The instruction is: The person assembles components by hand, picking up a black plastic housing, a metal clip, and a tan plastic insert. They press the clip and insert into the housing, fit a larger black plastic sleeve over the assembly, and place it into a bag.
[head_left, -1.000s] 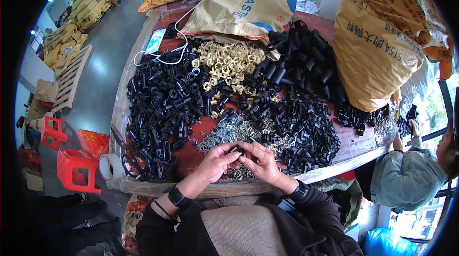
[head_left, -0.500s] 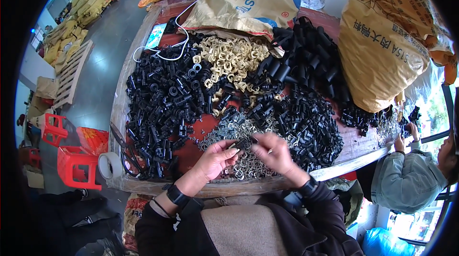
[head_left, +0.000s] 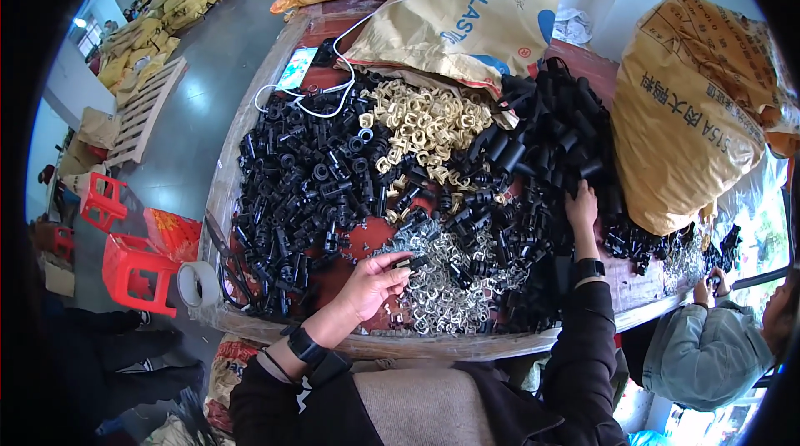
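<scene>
while left hand (head_left: 367,289) pinches black part (head_left: 417,263), right hand (head_left: 582,207), grip unclear, at black tubes (head_left: 512,156); tan sack (head_left: 687,133) just beside.

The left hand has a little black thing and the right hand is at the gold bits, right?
Not quite: the head view shows the right hand at the black tubes instead. The left hand does hold a little black thing.

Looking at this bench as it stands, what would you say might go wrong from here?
The left hand holds a small black part by the fingertips above loose silvery pieces; it might slip and get lost among them. The right hand is at heaped black cylinders, which could roll loose.
</scene>
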Motion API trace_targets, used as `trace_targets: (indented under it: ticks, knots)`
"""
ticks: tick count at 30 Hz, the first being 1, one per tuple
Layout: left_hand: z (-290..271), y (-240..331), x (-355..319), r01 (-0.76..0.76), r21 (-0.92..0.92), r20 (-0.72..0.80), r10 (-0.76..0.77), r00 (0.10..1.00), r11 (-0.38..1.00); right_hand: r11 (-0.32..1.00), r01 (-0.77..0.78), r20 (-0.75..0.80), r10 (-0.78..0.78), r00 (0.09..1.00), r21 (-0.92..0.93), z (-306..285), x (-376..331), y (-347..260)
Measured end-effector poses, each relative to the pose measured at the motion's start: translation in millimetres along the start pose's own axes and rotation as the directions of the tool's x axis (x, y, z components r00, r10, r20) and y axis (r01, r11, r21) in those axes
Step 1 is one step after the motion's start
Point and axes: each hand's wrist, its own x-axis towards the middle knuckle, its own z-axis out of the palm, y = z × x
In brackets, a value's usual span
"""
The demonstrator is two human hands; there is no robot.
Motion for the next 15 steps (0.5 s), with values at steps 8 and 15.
trace_targets:
  ticks: [8, 15]
  knots:
    - [6, 1, 1, -0.010, 0.050, 0.015, 0.009, 1.000, 0.999, 0.957, 0.178, -0.071, -0.166, 0.984, 0.227, -60, -29, -20]
    - [11, 2, -10, -0.026, 0.076, 0.044, 0.023, 0.999, 0.997, 0.598, 0.118, 0.158, -0.388, 0.908, 0.792, -125, -67, -23]
